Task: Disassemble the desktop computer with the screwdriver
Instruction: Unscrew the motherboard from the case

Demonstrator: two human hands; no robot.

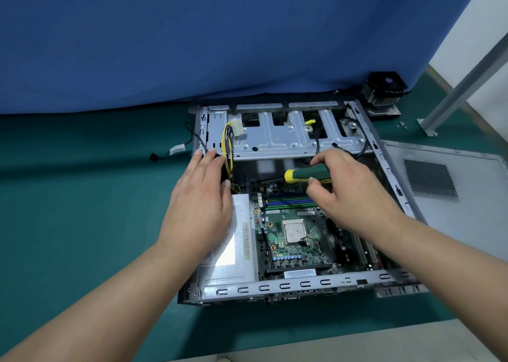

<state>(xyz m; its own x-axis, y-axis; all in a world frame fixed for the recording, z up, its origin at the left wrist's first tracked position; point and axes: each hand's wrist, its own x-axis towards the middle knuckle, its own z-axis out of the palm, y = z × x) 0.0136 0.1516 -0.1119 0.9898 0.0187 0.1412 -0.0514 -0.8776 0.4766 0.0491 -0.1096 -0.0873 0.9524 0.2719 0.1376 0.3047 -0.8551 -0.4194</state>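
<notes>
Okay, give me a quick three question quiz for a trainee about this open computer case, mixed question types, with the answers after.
1. True or false: the right hand holds the screwdriver.
2. Multiple choice: the removed side panel lies A) left of the case, B) right of it, C) on top of it.
3. Fill in: the left hand rests over the silver ____.

Key: 1 true. 2 B. 3 power supply.
</notes>
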